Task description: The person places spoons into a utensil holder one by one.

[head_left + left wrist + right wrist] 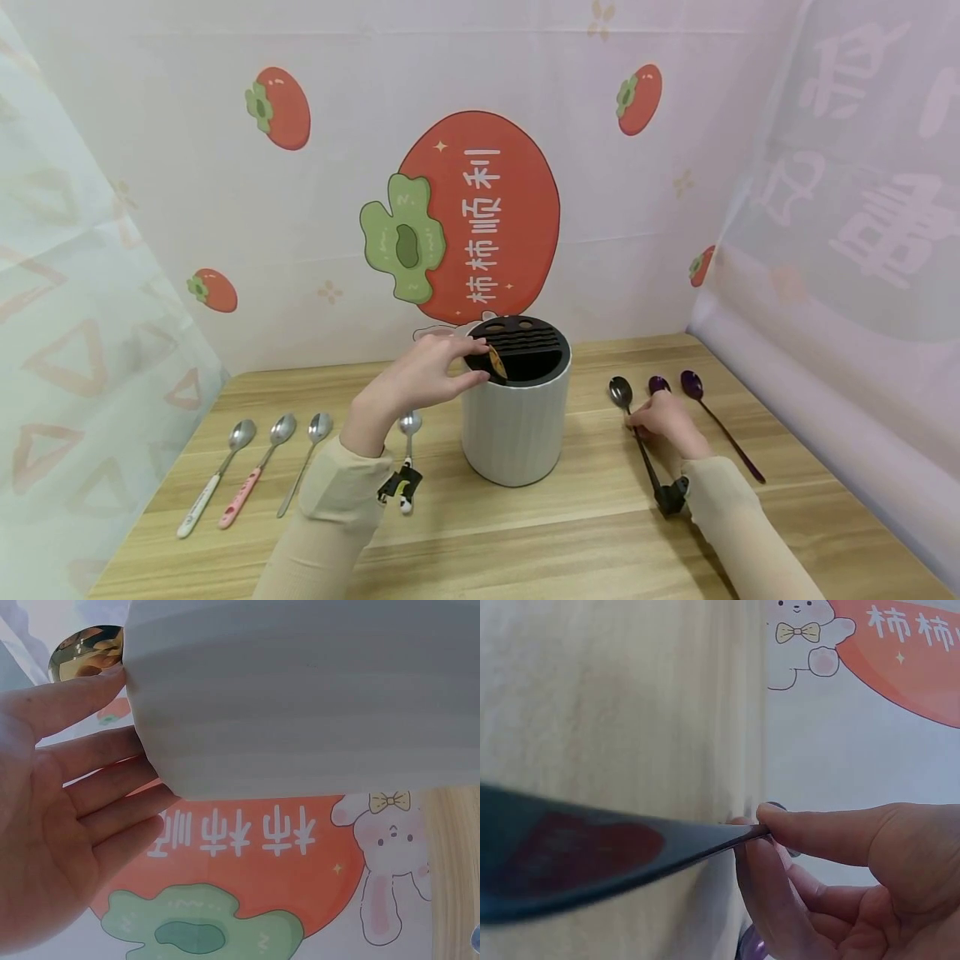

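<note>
A white ribbed holder point(514, 433) with a black slotted lid point(517, 342) stands in the middle of the table. My left hand point(420, 367) reaches to its rim, thumb and fingers apart. A gold spoon point(497, 363) shows its bowl at the lid's opening, right at these fingertips; in the left wrist view the thumb tip overlaps the bowl point(88, 652). The spoon's handle is hidden. My right hand point(667, 421) pinches a black spoon point(621, 392) between thumb and finger, by its long handle point(630, 855). Purple spoons point(692, 385) lie beside that hand.
Left of the holder lie several silver spoons point(282, 428), some with white, pink or black-and-white handles. A printed cloth point(480, 67) hangs behind the wooden table point(480, 550) and at both sides.
</note>
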{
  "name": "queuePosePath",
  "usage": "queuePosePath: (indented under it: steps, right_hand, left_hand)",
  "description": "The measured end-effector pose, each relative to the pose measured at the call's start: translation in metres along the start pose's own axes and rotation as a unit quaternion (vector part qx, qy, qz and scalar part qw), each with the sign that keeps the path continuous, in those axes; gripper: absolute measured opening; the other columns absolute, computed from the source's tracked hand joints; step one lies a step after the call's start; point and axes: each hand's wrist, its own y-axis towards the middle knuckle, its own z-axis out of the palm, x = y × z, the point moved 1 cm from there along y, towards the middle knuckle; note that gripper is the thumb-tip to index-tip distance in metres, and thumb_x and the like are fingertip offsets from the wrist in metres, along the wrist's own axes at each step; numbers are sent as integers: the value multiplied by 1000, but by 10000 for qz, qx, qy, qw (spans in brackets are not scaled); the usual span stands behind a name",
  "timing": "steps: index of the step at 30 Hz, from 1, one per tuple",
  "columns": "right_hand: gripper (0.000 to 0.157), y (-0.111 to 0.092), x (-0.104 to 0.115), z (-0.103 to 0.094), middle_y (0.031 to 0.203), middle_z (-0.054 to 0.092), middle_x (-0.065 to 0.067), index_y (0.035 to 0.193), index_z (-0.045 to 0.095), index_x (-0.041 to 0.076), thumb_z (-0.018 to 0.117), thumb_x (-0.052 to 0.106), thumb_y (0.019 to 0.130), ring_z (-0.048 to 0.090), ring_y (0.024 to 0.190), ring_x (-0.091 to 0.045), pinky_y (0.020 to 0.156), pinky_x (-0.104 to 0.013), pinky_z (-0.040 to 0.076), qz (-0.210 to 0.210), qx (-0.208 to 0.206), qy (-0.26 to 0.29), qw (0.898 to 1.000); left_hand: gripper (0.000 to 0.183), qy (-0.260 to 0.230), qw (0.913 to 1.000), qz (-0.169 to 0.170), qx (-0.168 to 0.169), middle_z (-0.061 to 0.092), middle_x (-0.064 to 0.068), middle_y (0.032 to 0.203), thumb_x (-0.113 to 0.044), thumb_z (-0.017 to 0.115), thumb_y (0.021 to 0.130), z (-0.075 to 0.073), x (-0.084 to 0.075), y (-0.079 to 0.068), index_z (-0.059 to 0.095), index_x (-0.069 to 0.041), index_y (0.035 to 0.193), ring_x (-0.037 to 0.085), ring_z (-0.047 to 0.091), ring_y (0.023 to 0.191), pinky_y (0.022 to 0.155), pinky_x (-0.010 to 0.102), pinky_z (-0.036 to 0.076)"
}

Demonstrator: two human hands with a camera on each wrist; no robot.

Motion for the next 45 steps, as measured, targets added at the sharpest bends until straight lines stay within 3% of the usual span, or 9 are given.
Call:
queuePosePath:
  steps: [14,22,33,45]
  right_hand:
    - [17,-5,8,-3,58,62,-3,73,67,-2,65,14,78,57,54,-13,55,-27,47,37,-63,378,9993]
    - [26,-10,16,-9,54,60,-3,59,62,2,63,18,80,55,52,-13,54,-25,44,-313,-307,93,9990]
    - [19,-20,30,-16,57,65,-4,74,70,3,66,21,77,63,52,-14,71,-44,49,-649,-788,-82,9947]
    - [25,-29,47,-26,67,67,-7,83,66,-1,66,23,78,65,61,-20,59,-31,52,-565,-822,403,9942]
  left_hand:
    - [39,-20,10000,-28,49,54,-6,123,-39,56,84,-1,0,-1,59,-19,117,21,46,114,99,41,29]
    - [39,-22,10000,-21,34,54,-6,123,-39,56,84,-1,0,-1,59,-19,116,20,46,115,99,39,30]
    - [38,-22,10000,49,13,55,-4,123,-37,56,84,0,0,0,59,-17,116,22,48,114,99,42,29]
    - [39,-41,10000,-5,50,55,-5,123,-38,56,84,0,0,0,59,-18,117,21,47,115,100,40,29]
